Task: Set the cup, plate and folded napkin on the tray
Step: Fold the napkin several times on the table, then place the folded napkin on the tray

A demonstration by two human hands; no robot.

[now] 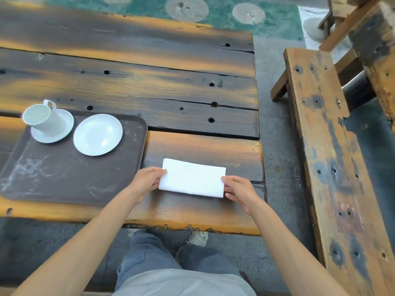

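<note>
A folded white napkin (192, 178) lies as a long rectangle on the dark, weathered plank table (149, 86), just to the right of a brown serving tray (64, 178) and not on it. The left hand (147, 181) pinches the napkin's left short edge, thumb on top and fingers tucked beneath, while the right hand (239, 190) grips the right short edge the same way; the two hands are set apart by the napkin's length, both closed on it. Whether the napkin rests fully on the wood or is raised slightly off it is hard to judge from this angle. On the tray's far left corner a white cup (43, 118) with its handle turned away stands on a saucer (53, 129), looking tilted toward the camera under the wide lens. Just beside the saucer, to its right, a small white plate (98, 135) sits flat on the tray. The tray's near half is bare and scuffed. A wooden bench (333, 157) runs along the table's right side.
</note>
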